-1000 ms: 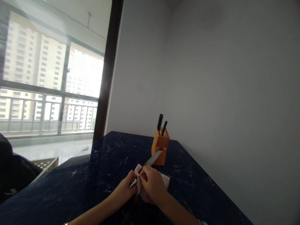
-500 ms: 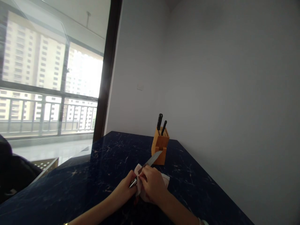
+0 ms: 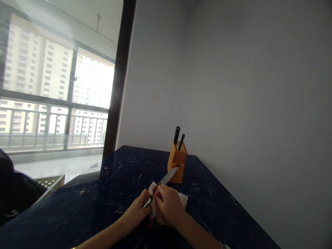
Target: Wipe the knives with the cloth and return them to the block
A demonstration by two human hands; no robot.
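My left hand (image 3: 136,211) is closed around the knife (image 3: 167,177) at its steel end, and my right hand (image 3: 168,204) pinches a white cloth (image 3: 183,200) shut over the blade, both just above the dark marble counter (image 3: 116,180). The tip points toward the wooden block (image 3: 177,168), which holds two black handles (image 3: 176,135)

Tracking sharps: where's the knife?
Head view: the knife lies in a white cloth between the left hand and right hand, its blade pointing toward the wooden block.
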